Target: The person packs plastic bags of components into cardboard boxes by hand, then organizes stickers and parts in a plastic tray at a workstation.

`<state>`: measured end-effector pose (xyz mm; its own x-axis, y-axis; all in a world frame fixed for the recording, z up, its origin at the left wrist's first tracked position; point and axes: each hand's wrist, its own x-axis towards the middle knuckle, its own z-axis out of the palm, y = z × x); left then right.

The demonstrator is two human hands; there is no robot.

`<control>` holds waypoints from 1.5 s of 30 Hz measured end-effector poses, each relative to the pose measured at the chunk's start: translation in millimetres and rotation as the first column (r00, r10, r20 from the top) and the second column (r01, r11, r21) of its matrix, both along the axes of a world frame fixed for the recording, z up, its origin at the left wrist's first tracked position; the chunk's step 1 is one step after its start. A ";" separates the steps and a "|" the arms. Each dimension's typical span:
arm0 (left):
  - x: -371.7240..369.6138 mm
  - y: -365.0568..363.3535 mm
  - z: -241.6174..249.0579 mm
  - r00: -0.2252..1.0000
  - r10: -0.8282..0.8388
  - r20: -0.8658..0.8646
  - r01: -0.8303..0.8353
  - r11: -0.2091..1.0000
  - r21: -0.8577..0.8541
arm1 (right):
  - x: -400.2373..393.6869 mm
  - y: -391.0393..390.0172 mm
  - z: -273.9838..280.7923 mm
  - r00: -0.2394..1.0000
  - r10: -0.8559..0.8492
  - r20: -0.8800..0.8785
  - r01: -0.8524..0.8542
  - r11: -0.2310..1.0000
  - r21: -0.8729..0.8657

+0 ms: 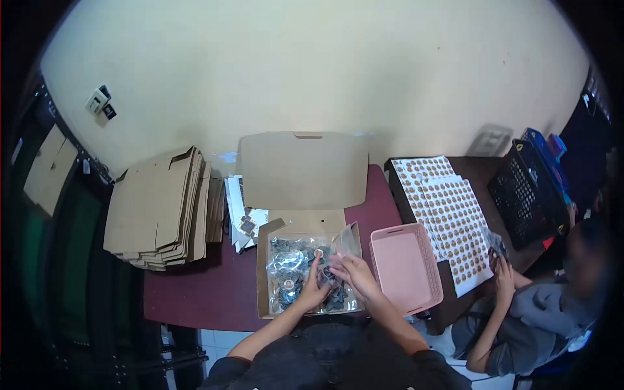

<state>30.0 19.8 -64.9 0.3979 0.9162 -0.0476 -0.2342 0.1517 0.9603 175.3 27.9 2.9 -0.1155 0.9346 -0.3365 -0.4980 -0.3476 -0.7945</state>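
An open cardboard box (262, 286) stands in front of me with its lid (304, 170) raised against the wall. Inside lie several clear plastic bags of dark small pieces (287, 261), some showing a round sticker. My left hand (313, 292) is over the right half of the box, thumb raised, fingers curled around the side of one such bag. My right hand (356, 274) is just beside it, fingers bent together at the bag's upper edge. The plastic's glare and the fingers hide the exact grip. A side flap (351, 239) of the box stands up behind my right hand.
A pink basket (406, 270) stands right of the box. Flattened cardboard boxes (153, 211) are stacked at left, near white printed papers (235, 208). Sticker sheets (455, 224) and a black crate (523, 195) are on the dark table. A person (533, 318) sits at right, holding a small bag.
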 end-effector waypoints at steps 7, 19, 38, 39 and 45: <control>-31.1 7.2 -19.9 0.823 0.161 0.544 0.319 0.662 -0.678 | 32.8 13.8 -76.0 0.848 0.040 0.528 0.040 0.989 -0.139; -37.5 6.0 1.4 0.865 0.085 0.494 0.357 0.586 -0.727 | 39.6 -4.0 -36.8 0.895 0.331 0.301 -0.274 0.937 -0.215; -37.7 9.0 -28.7 0.929 0.037 0.369 0.226 0.732 -0.643 | 4.7 -14.0 -35.0 0.717 0.196 0.669 -0.272 0.962 0.010; -37.8 7.7 -23.8 0.934 0.021 0.357 0.214 0.768 -0.604 | 12.3 -11.0 -30.3 0.761 0.114 0.639 -0.177 0.984 0.034; -41.8 11.6 -19.6 0.909 0.149 0.388 0.147 0.758 -0.636 | 34.9 -9.7 -32.4 0.896 0.292 0.333 -0.269 0.956 -0.115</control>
<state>-11.7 31.4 -84.5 0.5154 0.7231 -0.4599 -0.5640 0.6903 0.4531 210.1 18.2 -29.5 -0.2365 0.8554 -0.4608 -0.0730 -0.4885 -0.8695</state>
